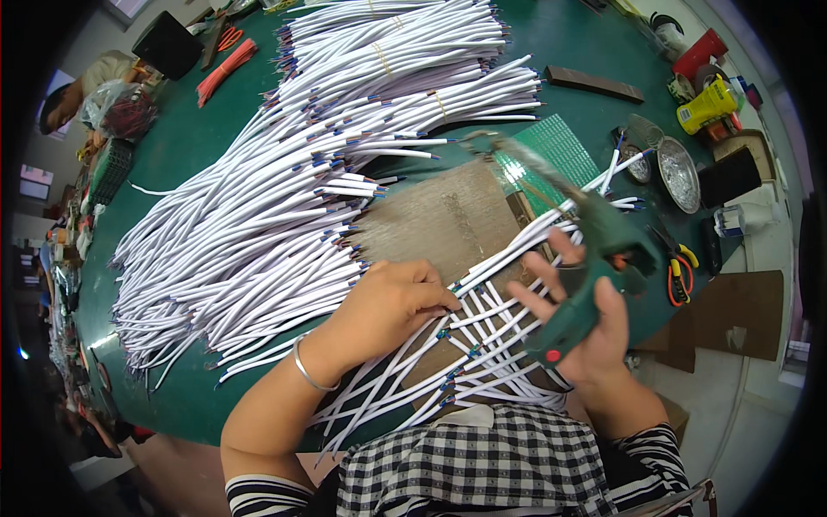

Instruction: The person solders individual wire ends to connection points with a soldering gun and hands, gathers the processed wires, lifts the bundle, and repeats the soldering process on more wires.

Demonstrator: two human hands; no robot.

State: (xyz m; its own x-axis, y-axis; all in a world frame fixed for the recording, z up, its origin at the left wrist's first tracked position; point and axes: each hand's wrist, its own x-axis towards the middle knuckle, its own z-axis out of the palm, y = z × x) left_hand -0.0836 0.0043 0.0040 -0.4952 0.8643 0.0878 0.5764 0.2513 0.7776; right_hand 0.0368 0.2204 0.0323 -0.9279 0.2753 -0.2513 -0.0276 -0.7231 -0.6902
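Note:
My left hand [388,302] is closed, thumb and fingertips pinching the stripped end of a white cable at the edge of a crisscrossed heap of cut cables [487,375]. A green pistol-shaped tool [616,237] with a red button is in my right hand [594,345]. Its long thin front end, blurred, reaches up and left over a worn wooden board [439,215]. The thumb lies against the tool's handle while several fingers stick out to the left. To the left spreads a big pile of white cables [224,250] with coloured cores at their ends.
Banded cable bundles [388,52] lie at the back of the green table, beside a dark bar [594,84]. Rightward are a green perforated board [564,151], a metal bowl [679,177], pliers [679,277] and a yellow bottle [708,108]. A person [95,73] is at the far left.

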